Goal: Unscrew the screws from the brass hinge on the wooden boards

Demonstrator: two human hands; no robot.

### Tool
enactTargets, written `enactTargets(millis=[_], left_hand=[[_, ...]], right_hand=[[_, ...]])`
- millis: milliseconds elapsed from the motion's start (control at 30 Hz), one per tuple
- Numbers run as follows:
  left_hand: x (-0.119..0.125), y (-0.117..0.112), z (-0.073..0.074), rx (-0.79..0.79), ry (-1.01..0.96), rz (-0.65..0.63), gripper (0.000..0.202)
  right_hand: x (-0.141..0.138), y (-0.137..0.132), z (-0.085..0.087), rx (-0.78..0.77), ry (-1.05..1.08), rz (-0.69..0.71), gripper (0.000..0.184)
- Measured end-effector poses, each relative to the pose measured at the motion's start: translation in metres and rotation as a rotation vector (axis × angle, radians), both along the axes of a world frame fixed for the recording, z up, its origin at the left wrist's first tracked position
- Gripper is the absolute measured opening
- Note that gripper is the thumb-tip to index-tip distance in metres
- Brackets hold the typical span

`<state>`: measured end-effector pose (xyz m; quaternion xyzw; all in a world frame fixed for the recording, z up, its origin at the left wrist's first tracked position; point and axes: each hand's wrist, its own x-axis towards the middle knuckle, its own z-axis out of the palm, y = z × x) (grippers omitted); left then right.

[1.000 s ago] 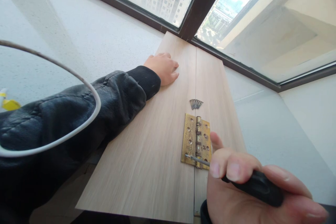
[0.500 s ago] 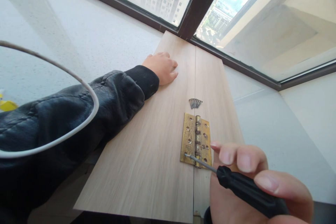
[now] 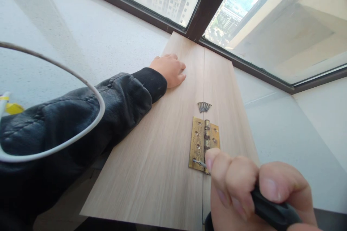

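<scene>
My right hand [image 3: 235,184] is wrapped round the black handle of a screwdriver [image 3: 273,207]. Its shaft is mostly hidden behind my fingers and points at a small screw [image 3: 196,161] at the lower left hole of a brass butt hinge [image 3: 194,148]. That screw leans to the right. The hinge lies open across the seam between two wooden boards [image 3: 151,158], its lower right part covered by my hand. Just above it, several loose screws [image 3: 204,107] lie in a fan. My left hand [image 3: 169,70] rests on the left board's far part, fingers spread.
A white cable [image 3: 89,128] loops in front of my left sleeve. Dark window frames [image 3: 199,11] stand at the boards' far end, above a pale speckled sill [image 3: 108,43]. Something yellow [image 3: 14,108] lies at the far left.
My right fingers have moved left and forward along the screwdriver and curled round it, now covering its shaft and part of the hinge. My left hand stays on the board.
</scene>
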<state>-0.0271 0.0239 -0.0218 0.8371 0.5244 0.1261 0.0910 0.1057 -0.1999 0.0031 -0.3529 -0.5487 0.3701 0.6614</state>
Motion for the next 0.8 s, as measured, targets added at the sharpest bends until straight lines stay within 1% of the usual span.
enactTargets(millis=[67, 167, 233, 300, 367, 400, 500, 533, 600, 667, 700, 800], left_hand=[[0.000, 0.000, 0.000, -0.008, -0.003, 0.002, 0.051], [-0.001, 0.000, 0.000, -0.018, -0.006, 0.002, 0.051], [-0.001, 0.000, 0.000, -0.020, -0.007, -0.001, 0.051], [-0.001, 0.000, 0.000, -0.019, -0.006, -0.002, 0.051], [-0.001, 0.000, 0.000, -0.013, -0.006, -0.001, 0.051], [-0.001, 0.000, 0.000, -0.009, -0.005, 0.001, 0.051], [-0.001, 0.001, -0.001, 0.000, -0.002, 0.009, 0.049], [-0.001, 0.001, -0.001, 0.002, 0.000, 0.010, 0.048], [-0.001, 0.001, -0.001, 0.002, 0.001, 0.009, 0.048], [-0.001, 0.001, -0.001, -0.001, 0.001, 0.004, 0.050], [-0.001, 0.001, -0.001, -0.003, 0.001, 0.002, 0.051], [-0.001, 0.001, 0.000, -0.003, 0.007, -0.004, 0.053]], right_hand=[[0.003, 0.003, -0.004, 0.025, -0.001, -0.091, 0.021], [0.006, 0.004, -0.007, 0.020, 0.027, -0.283, 0.027], [0.007, 0.004, -0.006, -0.002, 0.055, -0.374, 0.032], [0.007, 0.004, -0.003, -0.057, 0.062, -0.441, 0.038], [0.005, 0.005, 0.002, -0.125, 0.044, -0.406, 0.043], [0.004, 0.006, 0.005, -0.154, 0.040, -0.349, 0.043], [-0.005, 0.007, 0.011, -0.219, 0.048, -0.119, 0.040], [-0.008, 0.006, 0.012, -0.226, 0.054, -0.064, 0.040], [-0.013, 0.003, 0.014, -0.226, 0.059, -0.013, 0.043], [-0.015, -0.001, 0.013, -0.222, 0.055, -0.021, 0.038], [-0.014, -0.002, 0.013, -0.213, 0.055, -0.047, 0.033], [-0.009, -0.003, 0.010, -0.106, 0.042, -0.228, 0.023]])
